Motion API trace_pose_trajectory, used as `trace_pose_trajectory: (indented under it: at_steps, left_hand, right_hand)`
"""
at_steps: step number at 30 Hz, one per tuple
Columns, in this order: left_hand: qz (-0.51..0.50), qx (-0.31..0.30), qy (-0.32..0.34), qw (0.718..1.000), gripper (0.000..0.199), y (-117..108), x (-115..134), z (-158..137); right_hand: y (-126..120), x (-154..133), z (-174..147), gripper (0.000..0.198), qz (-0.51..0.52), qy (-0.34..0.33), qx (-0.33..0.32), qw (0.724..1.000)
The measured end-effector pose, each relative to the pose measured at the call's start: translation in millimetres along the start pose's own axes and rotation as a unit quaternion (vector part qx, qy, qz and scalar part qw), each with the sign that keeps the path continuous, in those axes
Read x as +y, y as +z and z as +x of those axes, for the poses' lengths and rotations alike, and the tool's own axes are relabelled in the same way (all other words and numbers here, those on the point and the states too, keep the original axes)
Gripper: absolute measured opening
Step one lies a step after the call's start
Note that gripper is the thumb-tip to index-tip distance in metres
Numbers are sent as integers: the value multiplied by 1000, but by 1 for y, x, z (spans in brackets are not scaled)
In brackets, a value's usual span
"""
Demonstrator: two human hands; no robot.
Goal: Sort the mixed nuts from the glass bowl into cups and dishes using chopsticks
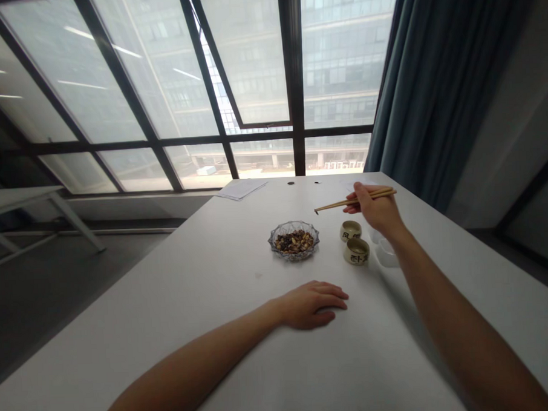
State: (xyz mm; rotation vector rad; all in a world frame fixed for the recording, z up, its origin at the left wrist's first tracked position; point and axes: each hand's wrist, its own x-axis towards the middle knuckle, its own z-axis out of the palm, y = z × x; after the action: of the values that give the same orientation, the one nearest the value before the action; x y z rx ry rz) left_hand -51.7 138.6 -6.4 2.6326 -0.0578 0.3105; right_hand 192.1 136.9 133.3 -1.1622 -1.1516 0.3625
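Note:
My right hand is closed around a pair of wooden chopsticks, held above the table with the tips pointing left. A tiny dark bit shows at the tips, too small to name. My left hand lies flat on the white table, fingers stretched to the right, holding nothing. Beyond it stands a clear glass bowl with scalloped edges, filled with mixed brown and dark nuts or seeds. Two small ceramic cups with dark characters, a nearer cup and a farther cup, stand right of the bowl.
Clear plastic containers sit right of the cups, partly behind my right forearm. Papers lie at the table's far left corner. A small dark round object is near the far edge. A blue curtain hangs at the right beside the windows.

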Motion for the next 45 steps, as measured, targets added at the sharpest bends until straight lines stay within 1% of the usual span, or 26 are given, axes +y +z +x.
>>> trace_pose_trajectory:
  at_steps: [3,6,9,13,16,18,20,22,25,28,34,37,40,43,45]
  left_hand:
    - [-3,-2,0,1000,37,-1,1,0]
    - [-5,-2,2,1000,37,-2,2,1]
    - [-6,-3,1,1000,37,-3,3,1]
    - [-6,-4,-3,1000,37,-3,2,0]
    - [-6,-4,-5,1000,38,-3,2,0]
    - [-6,-4,-5,1000,38,-3,2,0]
    - [-6,-4,-4,1000,38,-3,2,0]
    - [-6,-3,-4,1000,38,-3,3,0]
    - [-9,-5,-6,1000,38,-3,2,0]
    - [-10,-6,-6,1000,38,-3,2,-1]
    - [-6,-3,-3,1000,38,-3,3,-1]
    - [-3,-2,-5,1000,39,-3,3,-2]
    - [-3,0,-7,1000,39,-2,2,-2]
    - [-6,0,-6,1000,39,-2,1,-3]
    - [-7,0,-5,1000,39,-2,1,-3]
  right_hand:
    - [-30,-11,10,49,-28,-14,66,997]
    - [-59,-16,17,42,-75,-25,120,990]
    - [-79,-18,20,38,-120,2,150,981]
    - [-93,-15,25,35,-187,51,156,969]
    - [-99,-4,29,31,-223,101,158,957]
    - [-102,5,32,30,-246,121,141,951]
    - [-104,14,35,31,-259,120,119,951]
    - [-106,21,36,29,-255,110,112,954]
    - [-107,25,37,27,-240,112,119,957]
    - [-107,24,37,28,-238,113,122,957]
    - [-98,15,34,27,-195,72,162,965]
    - [-90,11,33,30,-167,38,152,973]
    - [-78,7,31,33,-111,8,130,985]
    - [-61,5,27,38,-53,-13,108,993]
    - [-47,5,23,44,-29,-26,81,996]
